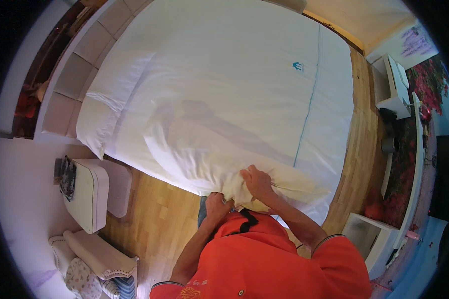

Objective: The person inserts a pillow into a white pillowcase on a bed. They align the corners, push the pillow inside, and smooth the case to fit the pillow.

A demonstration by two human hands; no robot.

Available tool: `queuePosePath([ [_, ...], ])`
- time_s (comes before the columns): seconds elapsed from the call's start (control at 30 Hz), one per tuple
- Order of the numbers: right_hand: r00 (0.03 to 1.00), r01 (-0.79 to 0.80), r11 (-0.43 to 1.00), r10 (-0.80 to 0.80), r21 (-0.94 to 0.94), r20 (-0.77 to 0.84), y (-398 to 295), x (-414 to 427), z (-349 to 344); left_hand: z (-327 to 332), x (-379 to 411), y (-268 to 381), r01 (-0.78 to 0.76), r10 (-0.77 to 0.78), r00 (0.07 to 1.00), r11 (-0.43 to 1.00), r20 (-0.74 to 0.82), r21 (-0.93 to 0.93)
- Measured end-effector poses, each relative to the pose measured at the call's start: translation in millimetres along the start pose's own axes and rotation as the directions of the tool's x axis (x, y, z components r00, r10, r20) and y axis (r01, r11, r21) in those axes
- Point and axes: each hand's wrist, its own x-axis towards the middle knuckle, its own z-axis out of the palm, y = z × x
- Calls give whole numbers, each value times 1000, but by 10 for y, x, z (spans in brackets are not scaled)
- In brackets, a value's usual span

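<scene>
A white bed cover [239, 82] with a thin blue line and a small blue emblem lies across the bed in front of me. Its near edge is bunched up against my waist. My right hand [258, 182] grips a gathered fold of the cover, its knuckles up. Lower and to the left, my left hand [217, 206] has its fingers curled on the cover's edge, close to my body. The fingertips of the left hand are partly hidden. Between the hands hangs a crumpled fold [236, 190].
White pillows [99, 125] lie by the padded headboard [75, 74]. To the left stand a white bedside cabinet [86, 194] and an upholstered chair [101, 256] with a cushion. Wooden flooring [159, 209] borders the bed. On the right are a wall-side desk [415, 168] and a bin [390, 144].
</scene>
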Motion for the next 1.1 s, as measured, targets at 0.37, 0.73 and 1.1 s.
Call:
queuePosePath([
  [0.37,954,-290,739,174,609,243,440,388,4,-143,172,299,-47,84,993,924,82,-380],
  [0.73,909,105,994,-86,-24,409,705,145,-237,-25,203,589,-151,139,813,988,566,-26],
  [1.1,828,461,862,-330,-214,454,679,390,169,-105,637,381,-208,199,976,973,94,100],
])
